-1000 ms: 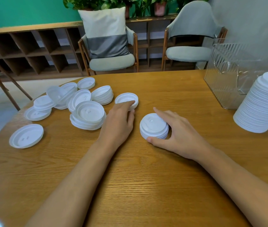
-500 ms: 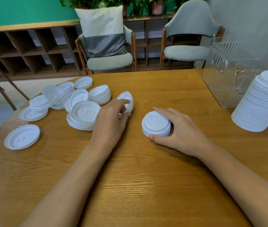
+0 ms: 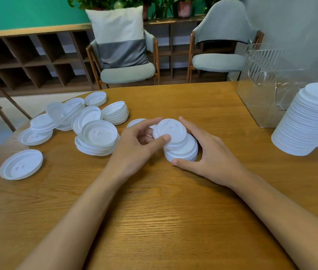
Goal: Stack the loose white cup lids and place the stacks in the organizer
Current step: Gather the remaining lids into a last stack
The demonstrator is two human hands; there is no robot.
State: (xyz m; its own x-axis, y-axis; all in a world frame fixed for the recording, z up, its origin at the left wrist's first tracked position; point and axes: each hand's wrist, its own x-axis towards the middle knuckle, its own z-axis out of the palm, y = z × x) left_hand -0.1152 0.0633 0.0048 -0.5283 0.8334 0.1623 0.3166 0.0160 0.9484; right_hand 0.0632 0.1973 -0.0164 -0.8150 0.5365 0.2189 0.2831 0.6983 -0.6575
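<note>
My left hand (image 3: 136, 145) pinches a white cup lid (image 3: 170, 130) between thumb and fingers, holding it tilted on top of a short stack of lids (image 3: 185, 152) at the table's middle. My right hand (image 3: 210, 154) cups that stack from the right, thumb at its near edge and fingers behind it. Another lid (image 3: 135, 122) lies just behind my left hand. Loose white lids and small piles (image 3: 96, 137) are scattered to the left. A tall stack of lids (image 3: 308, 121) stands at the right, in front of the clear ribbed organizer (image 3: 259, 88).
The round wooden table (image 3: 164, 211) curves away at the left, where a single lid (image 3: 21, 164) lies near the edge. Two chairs (image 3: 127, 55) and a low wooden shelf stand behind the table.
My left hand picked a lid off the table from the left and carried it right onto the short stack. My right hand stayed around that stack.
</note>
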